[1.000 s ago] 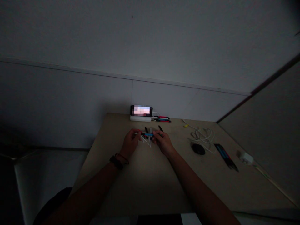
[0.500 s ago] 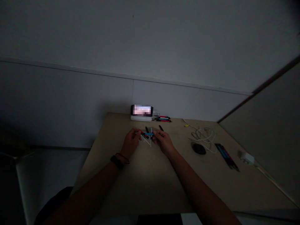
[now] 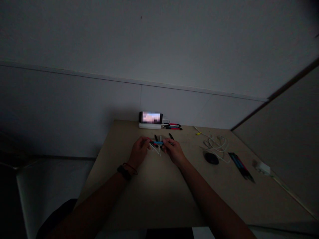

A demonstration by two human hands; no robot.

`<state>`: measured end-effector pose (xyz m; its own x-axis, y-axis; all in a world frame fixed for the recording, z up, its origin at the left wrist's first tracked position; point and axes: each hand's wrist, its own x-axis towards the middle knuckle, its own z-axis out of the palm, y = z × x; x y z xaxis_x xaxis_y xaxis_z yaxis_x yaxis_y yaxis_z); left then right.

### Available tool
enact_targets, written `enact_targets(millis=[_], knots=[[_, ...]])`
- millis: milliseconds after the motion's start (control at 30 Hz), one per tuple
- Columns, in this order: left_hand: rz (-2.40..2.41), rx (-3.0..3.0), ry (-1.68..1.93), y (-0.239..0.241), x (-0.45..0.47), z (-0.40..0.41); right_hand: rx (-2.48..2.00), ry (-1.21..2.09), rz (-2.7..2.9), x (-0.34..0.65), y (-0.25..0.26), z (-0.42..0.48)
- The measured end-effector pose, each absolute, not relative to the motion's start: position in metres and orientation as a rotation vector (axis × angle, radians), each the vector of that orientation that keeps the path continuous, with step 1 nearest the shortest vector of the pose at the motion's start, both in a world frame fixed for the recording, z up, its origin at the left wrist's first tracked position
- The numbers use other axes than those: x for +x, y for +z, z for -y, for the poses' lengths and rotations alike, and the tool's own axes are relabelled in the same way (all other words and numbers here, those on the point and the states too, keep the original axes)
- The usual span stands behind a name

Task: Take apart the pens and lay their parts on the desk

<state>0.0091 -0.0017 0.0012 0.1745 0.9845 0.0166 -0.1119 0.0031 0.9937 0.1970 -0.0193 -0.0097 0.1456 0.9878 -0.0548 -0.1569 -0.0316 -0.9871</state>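
Between my two hands a blue and black pen [image 3: 157,142] is held level above the table. My left hand [image 3: 140,150] pinches its left end, with a bit of red showing at the fingertips. The right end is between the closed fingers of my right hand [image 3: 174,150]. Under and behind the pen lie loose pen parts: thin white sticks [image 3: 156,150], a black piece [image 3: 156,137] and another black piece [image 3: 171,136] beyond my right hand. It is too dark to make out the pen's tips.
A lit phone [image 3: 151,118] leans above a white block [image 3: 150,126] at the table's [image 3: 154,192] back edge, beside several pens [image 3: 174,126]. To the right are a black mouse [image 3: 211,158], a coiled white cable [image 3: 216,143], a row of pens [image 3: 241,166] and a white plug [image 3: 263,168].
Both hands stay in place on the pen. Slightly less black shows beside my left fingertips; otherwise the table looks the same.
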Motion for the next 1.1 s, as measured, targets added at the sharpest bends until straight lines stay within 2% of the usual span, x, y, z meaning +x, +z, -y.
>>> enact_targets(millis=[1100], knots=[[-0.977,1.183,1.159,-0.0001,0.0093,0.0019,-1.170,1.217,0.912,0.1964,-0.0074,0.0193]])
